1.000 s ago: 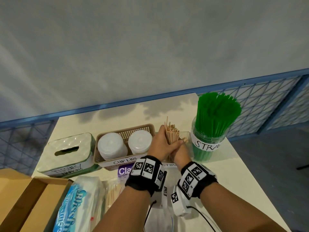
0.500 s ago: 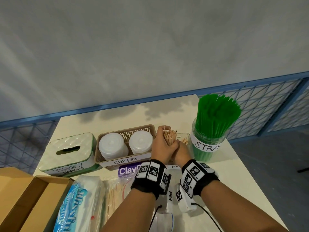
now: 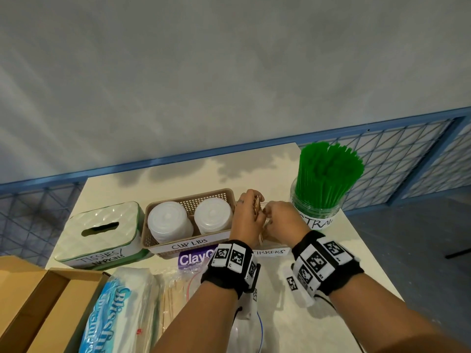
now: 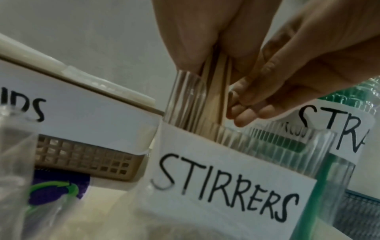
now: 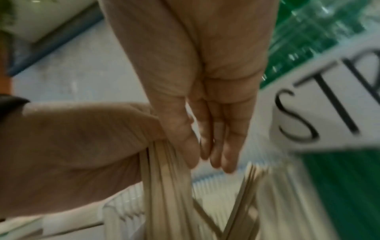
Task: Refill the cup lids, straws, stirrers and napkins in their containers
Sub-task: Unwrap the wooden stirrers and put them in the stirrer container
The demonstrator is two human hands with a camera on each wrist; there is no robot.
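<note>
Stirrers (image 4: pixel 213 91): lower ends inside ribbed clear container (image 4: pixel 287 151), tops hidden by my gripping left hand (image 3: pixel 248 217). Right hand (image 3: pixel 285 220), fingers straight, beside bundle; contact unclear. Right-wrist view blurred.

Counted on the desk (image 3: pixel 178 179): one tissue box (image 3: pixel 102 231) labelled for napkins; one brown basket (image 3: pixel 224 193) labelled for cup lids, holding two stacks of white lids (image 3: pixel 167 222); one clear ribbed holder (image 4: pixel 287 146) labelled for stirrers; one jar of green straws (image 3: pixel 327 171), too many to count. One bundle of wooden stirrers (image 5: pixel 164 186), number indeterminate. One cardboard box (image 3: pixel 33 296). One blue tissue pack (image 3: pixel 114 317). Two hands (image 3: pixel 248 220).
</note>
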